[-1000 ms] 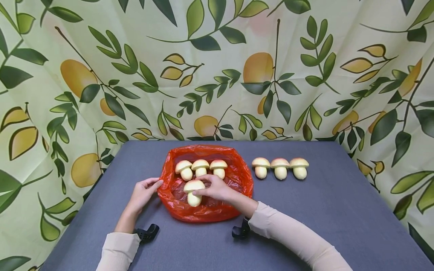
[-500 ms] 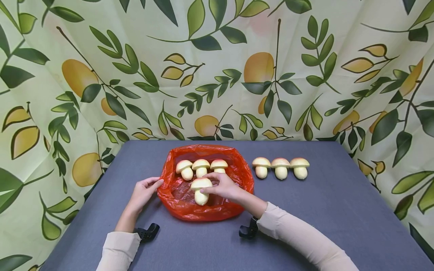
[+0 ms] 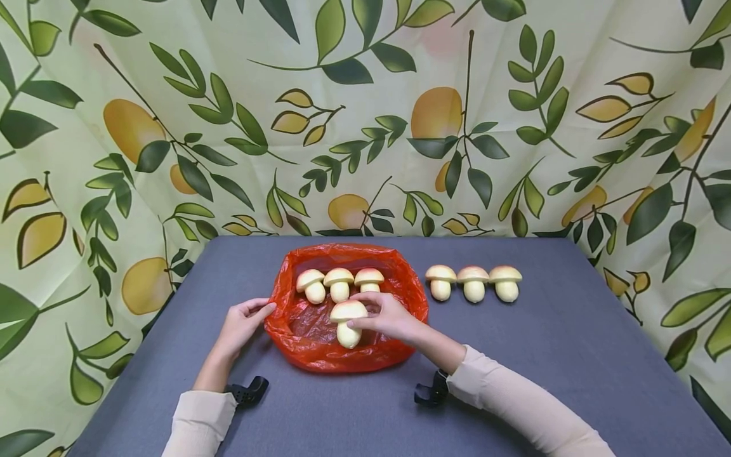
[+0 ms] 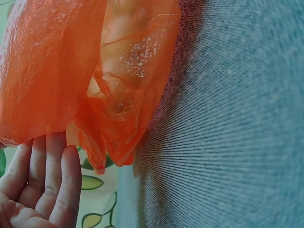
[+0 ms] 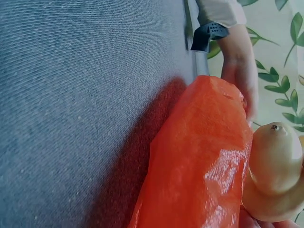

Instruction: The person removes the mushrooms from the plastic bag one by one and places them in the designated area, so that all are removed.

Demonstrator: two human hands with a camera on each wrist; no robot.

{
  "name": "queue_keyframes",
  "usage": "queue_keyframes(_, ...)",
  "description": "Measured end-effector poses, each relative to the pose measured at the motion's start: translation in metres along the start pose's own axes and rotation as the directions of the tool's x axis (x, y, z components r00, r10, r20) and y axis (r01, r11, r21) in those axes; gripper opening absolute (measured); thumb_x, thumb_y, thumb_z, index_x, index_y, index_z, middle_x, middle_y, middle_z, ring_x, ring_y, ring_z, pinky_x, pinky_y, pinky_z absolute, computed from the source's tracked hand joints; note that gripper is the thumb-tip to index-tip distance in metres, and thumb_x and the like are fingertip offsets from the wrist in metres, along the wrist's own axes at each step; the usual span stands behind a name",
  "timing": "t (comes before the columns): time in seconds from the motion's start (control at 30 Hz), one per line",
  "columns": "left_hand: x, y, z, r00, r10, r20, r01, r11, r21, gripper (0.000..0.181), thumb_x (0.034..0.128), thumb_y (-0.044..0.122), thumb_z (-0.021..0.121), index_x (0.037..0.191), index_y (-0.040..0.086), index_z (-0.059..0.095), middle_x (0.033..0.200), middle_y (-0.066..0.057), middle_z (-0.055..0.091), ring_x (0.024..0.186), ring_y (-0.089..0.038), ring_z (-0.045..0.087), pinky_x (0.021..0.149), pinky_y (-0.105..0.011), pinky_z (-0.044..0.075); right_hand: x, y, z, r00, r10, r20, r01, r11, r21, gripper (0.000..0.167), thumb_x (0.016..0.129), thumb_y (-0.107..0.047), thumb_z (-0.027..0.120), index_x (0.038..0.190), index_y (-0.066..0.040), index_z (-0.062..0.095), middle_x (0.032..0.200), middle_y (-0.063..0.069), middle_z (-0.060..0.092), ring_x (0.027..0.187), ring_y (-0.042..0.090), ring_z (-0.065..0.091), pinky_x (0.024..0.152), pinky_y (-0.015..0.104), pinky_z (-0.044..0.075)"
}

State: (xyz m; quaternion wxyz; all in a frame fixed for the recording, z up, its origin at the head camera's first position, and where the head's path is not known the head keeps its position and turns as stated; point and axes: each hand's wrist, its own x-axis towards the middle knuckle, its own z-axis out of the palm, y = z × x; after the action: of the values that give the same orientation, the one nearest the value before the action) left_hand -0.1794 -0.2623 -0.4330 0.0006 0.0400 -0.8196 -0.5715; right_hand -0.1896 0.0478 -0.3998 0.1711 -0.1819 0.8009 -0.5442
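A toy mushroom (image 3: 349, 324) with a pale stem and rounded cap is gripped between the thumb and fingers of my right hand (image 3: 391, 315). It is over the front part of an open red plastic bag (image 3: 342, 362); in the right wrist view the mushroom (image 5: 275, 159) shows stem-end first beside the bag wall. My left hand (image 3: 242, 324) holds the bag's left rim, its fingertips partly behind the plastic in the left wrist view. Inside the bag, toward the back, three mushrooms (image 3: 339, 284) lie in a row, the rightmost partly hidden by my right hand.
To the right of the bag, three more mushrooms (image 3: 473, 284) lie side by side on the grey tabletop (image 3: 542, 355). A leaf-patterned cloth (image 3: 365, 127) hangs behind the table and along its sides. Black cameras (image 3: 249, 392) are strapped at both wrists.
My right hand has shifted to the right with the mushroom, from the bag's middle-left toward its middle. My left hand stays on the rim, and the other mushrooms have not moved.
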Motion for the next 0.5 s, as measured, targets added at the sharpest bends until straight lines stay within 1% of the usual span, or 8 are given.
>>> queue_keyframes(0.13, 0.001, -0.001, 0.0, 1.0, 0.01, 0.007, -0.01, 1.0, -0.013, 0.041, 0.0937, 0.016, 0.062, 0.121, -0.014, 0.057, 0.072, 0.03, 0.063, 0.07, 0.01, 0.058, 0.068, -0.014, 0.048, -0.003, 0.002, -0.006, 1.0, -0.015, -0.003, 0.015, 1.0, -0.011, 0.05, 0.082, -0.019, 0.074, 0.127, -0.002, 0.059, 0.121, 0.016, 0.066, 0.096, 0.015, 0.063, 0.081, 0.024, 0.05)
queue_keyframes(0.23, 0.001, -0.001, 0.0, 1.0, 0.012, 0.01, -0.012, 1.0, -0.017, 0.041, 0.0937, 0.015, 0.062, 0.121, -0.015, 0.057, 0.072, 0.03, 0.063, 0.07, 0.01, 0.058, 0.067, -0.013, 0.048, -0.005, 0.002, -0.01, 1.0, -0.01, -0.003, 0.01, 1.0, -0.015, 0.051, 0.083, -0.021, 0.074, 0.128, -0.002, 0.059, 0.122, 0.016, 0.065, 0.097, 0.016, 0.062, 0.079, 0.023, 0.049)
queue_keyframes(0.33, 0.001, -0.001, 0.0, 1.0, 0.007, 0.009, -0.007, 1.0, -0.015, 0.041, 0.0937, 0.015, 0.062, 0.121, -0.015, 0.057, 0.072, 0.03, 0.063, 0.07, 0.01, 0.058, 0.068, -0.013, 0.048, -0.008, 0.002, -0.015, 1.0, -0.013, -0.004, 0.013, 1.0, -0.008, 0.052, 0.083, -0.02, 0.074, 0.129, -0.002, 0.057, 0.124, 0.017, 0.064, 0.1, 0.017, 0.063, 0.08, 0.023, 0.05)
queue_keyframes(0.5, 0.001, -0.001, 0.0, 1.0, -0.006, 0.006, 0.007, 1.0, -0.008, 0.042, 0.0939, 0.017, 0.062, 0.123, -0.014, 0.057, 0.072, 0.03, 0.063, 0.071, 0.01, 0.058, 0.068, -0.014, 0.049, -0.012, 0.005, -0.021, 0.999, -0.025, -0.023, 0.024, 1.0, -0.018, 0.052, 0.083, -0.02, 0.074, 0.129, -0.002, 0.058, 0.121, 0.017, 0.065, 0.095, 0.016, 0.062, 0.078, 0.024, 0.05)
